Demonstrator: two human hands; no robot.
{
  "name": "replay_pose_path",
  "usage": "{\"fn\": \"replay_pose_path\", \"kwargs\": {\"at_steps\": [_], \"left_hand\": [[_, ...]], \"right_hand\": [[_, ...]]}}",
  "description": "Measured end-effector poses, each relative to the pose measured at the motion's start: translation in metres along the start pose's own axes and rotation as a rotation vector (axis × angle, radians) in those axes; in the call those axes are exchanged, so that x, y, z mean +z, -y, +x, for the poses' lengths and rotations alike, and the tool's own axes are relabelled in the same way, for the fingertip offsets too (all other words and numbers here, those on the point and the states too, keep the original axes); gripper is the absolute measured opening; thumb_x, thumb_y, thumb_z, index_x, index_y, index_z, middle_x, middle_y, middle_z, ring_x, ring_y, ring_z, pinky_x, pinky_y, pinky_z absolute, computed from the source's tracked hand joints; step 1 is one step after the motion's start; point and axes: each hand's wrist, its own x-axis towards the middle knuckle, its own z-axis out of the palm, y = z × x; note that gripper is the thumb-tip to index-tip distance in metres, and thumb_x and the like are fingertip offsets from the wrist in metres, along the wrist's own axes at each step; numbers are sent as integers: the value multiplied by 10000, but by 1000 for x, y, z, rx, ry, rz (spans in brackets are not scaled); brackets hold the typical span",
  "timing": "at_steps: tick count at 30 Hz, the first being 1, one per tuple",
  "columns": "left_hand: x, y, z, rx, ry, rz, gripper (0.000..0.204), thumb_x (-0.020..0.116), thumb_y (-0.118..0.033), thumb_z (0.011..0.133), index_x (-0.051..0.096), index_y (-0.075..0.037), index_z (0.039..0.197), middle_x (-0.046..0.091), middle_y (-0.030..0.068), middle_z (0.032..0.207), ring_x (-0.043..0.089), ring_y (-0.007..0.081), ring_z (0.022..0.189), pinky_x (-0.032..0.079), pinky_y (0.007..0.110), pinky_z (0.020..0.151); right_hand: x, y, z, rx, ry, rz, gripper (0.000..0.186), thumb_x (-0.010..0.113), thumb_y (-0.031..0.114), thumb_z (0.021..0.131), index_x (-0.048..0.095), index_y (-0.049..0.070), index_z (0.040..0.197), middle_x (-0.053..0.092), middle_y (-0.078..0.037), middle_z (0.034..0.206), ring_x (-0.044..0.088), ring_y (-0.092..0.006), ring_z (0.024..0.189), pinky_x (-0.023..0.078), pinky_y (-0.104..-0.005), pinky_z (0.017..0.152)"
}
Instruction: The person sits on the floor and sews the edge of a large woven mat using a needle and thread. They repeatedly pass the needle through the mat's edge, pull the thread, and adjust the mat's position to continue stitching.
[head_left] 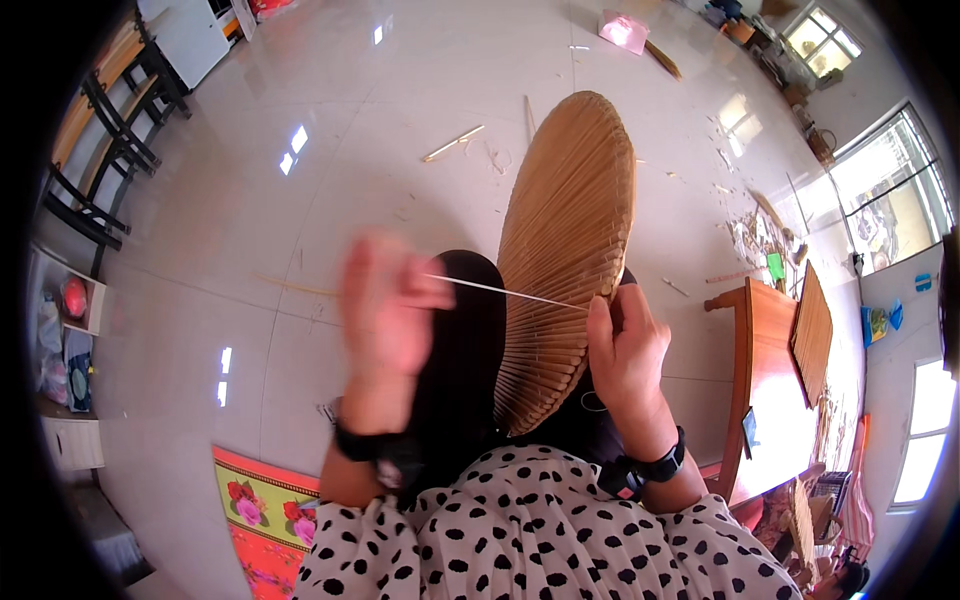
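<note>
A large pleated palm-leaf fan (567,200), tan and oval, stands tilted on my lap against my dark-trousered legs. My right hand (628,345) pinches its right edge between thumb and fingers. From that edge a thin white thread (510,292) runs taut to the left across the fan's face. It ends in my left hand (392,305), raised to the left of my knee with its fingers drawn together. That hand is smeared by motion, so any needle in it cannot be made out. Both wrists wear dark bands.
A wooden table (768,390) stands at the right with a flat woven panel (812,335) at its edge. Plant scraps (760,235) litter the tiled floor. A flowered mat (265,515) lies at lower left. Dark-framed benches (110,130) and a pink bag (623,32) are farther off.
</note>
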Motion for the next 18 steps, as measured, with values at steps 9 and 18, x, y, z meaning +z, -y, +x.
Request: {"fn": "replay_pose_path", "kwargs": {"at_steps": [9, 18], "left_hand": [[3, -38, -41, 94, -22, 723, 80, 607, -73, 930, 552, -51, 984, 589, 38, 775, 579, 100, 648, 490, 228, 570], [49, 57, -44, 106, 417, 1241, 135, 680, -48, 817, 627, -23, 939, 645, 177, 726, 642, 359, 646, 508, 386, 550]], "right_hand": [[-7, -11, -16, 22, 20, -10, 225, 649, 136, 877, 477, 16, 795, 516, -138, 587, 520, -322, 476, 440, -369, 479], [-3, -5, -18, -3, 4, 0, 190, 661, 130, 869, 517, 13, 829, 556, -126, 613, 563, -296, 491, 456, -352, 482]]}}
